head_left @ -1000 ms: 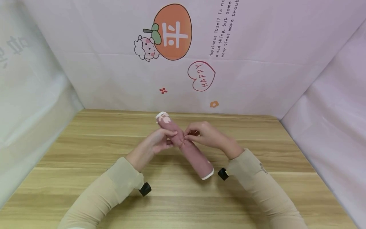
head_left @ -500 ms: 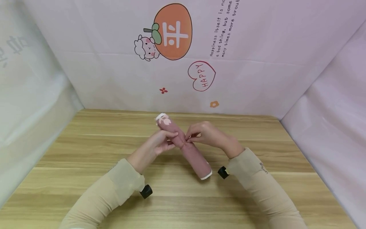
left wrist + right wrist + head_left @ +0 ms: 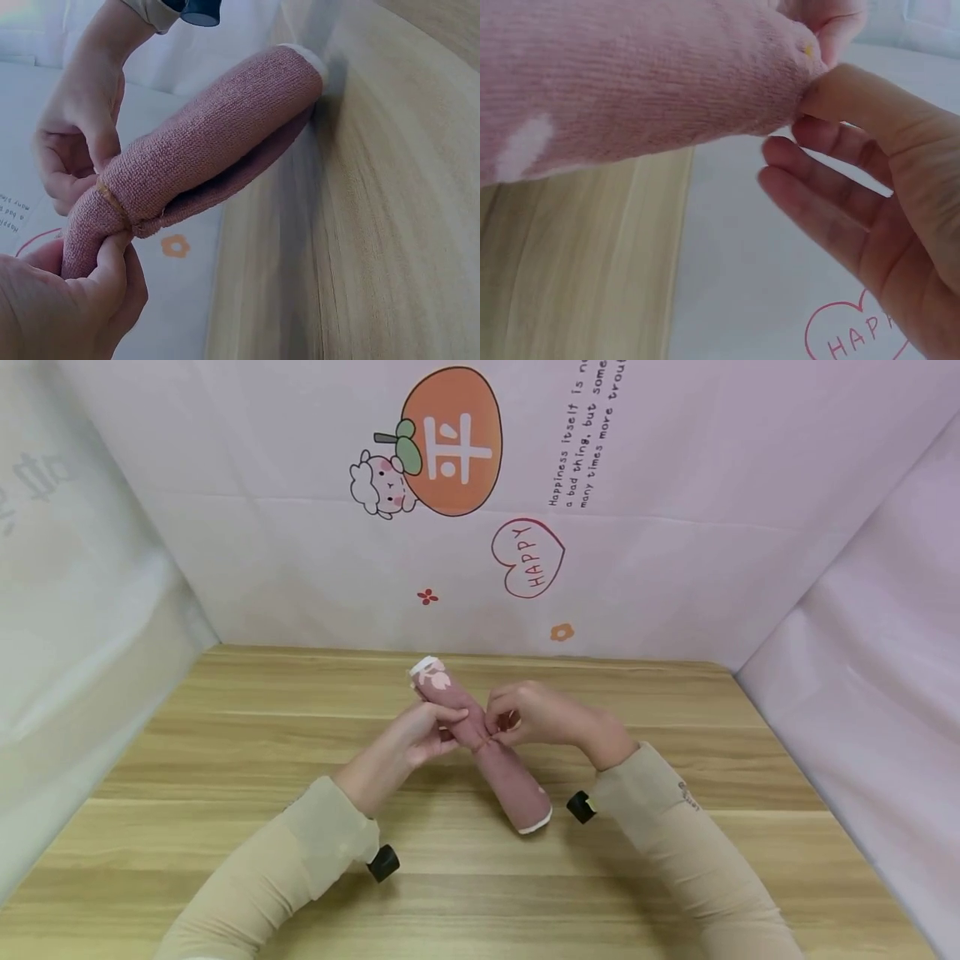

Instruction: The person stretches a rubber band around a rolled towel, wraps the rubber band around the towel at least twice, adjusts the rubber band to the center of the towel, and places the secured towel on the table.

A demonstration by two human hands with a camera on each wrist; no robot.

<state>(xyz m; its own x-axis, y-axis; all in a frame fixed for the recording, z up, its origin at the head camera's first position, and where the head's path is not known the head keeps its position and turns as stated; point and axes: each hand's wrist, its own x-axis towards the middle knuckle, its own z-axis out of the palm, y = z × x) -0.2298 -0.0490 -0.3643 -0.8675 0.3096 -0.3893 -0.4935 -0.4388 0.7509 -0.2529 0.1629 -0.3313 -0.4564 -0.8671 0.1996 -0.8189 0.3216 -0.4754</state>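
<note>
A rolled pink towel [image 3: 513, 783] with white ends slants across the middle of the head view, held over the table. A thin yellowish-brown rubber band [image 3: 113, 199] cinches it into a narrow waist. My left hand [image 3: 415, 732] grips the upper half, thumb on top, just beside the waist. From the other side, my right hand [image 3: 542, 718] pinches at the band with thumb and index finger. In the right wrist view the other right fingers [image 3: 817, 206] stand off the towel, loosely bent. The pinched spot itself is mostly hidden by the fingertips.
The wooden table [image 3: 465, 902] spreads beneath both arms. Behind it rises a white printed cloth backdrop [image 3: 300, 577], with white cloth at the left and right sides. A black wrist camera [image 3: 384, 862] hangs under the left cuff, another camera [image 3: 581, 807] under the right.
The towel's lower end has swung slightly left. My right fingers have shifted a little downward along the waist, keeping close to the band. The left hand keeps its grip, almost still.
</note>
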